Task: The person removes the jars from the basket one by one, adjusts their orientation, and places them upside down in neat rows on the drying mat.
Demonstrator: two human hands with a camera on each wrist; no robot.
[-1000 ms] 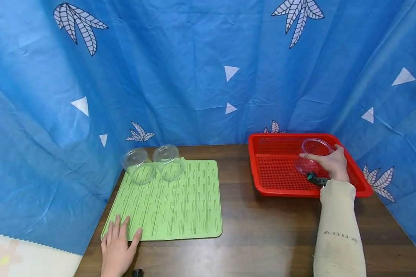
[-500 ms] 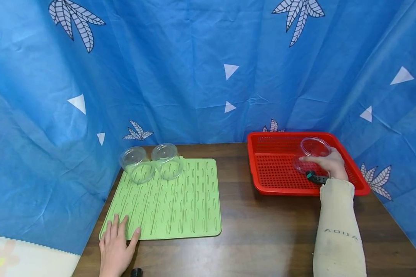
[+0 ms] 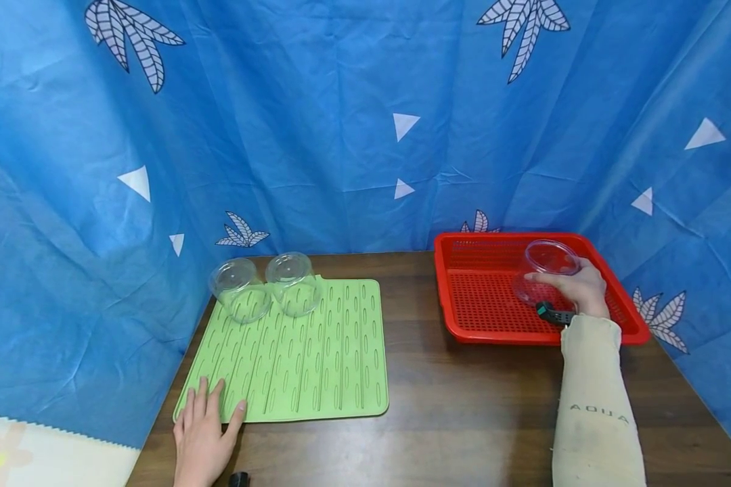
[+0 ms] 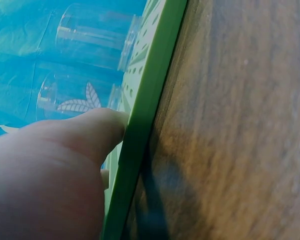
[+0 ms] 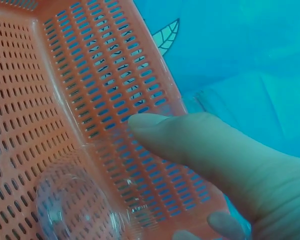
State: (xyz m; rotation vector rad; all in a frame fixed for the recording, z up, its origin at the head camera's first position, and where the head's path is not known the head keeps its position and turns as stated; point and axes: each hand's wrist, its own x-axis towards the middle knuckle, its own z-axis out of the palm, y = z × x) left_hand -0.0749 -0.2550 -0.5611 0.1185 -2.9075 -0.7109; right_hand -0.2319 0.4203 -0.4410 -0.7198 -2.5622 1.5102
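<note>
My right hand [image 3: 579,287] grips a clear plastic jar [image 3: 549,254] inside the red basket, its thumb along the near side. In the right wrist view, the jar's rounded end [image 5: 72,210] lies over the basket floor, and the thumb [image 5: 175,137] shows; most other fingers are hidden. My left hand [image 3: 202,439] rests with fingers spread on the near left corner of a green draining mat [image 3: 317,372]. Two similar clear jars [image 3: 242,291] [image 3: 295,287] stand side by side at the mat's back left. Their wider rims face down on the mat in the left wrist view.
The red slotted basket [image 3: 484,336] sits at the back right of the brown wooden table [image 3: 451,419]. A blue patterned curtain [image 3: 365,135] hangs behind and along both sides. Bare wood lies between mat and basket.
The right hand and its jar have shifted slightly left within the basket. My left hand stays on the mat corner. The head view has moved a little.
</note>
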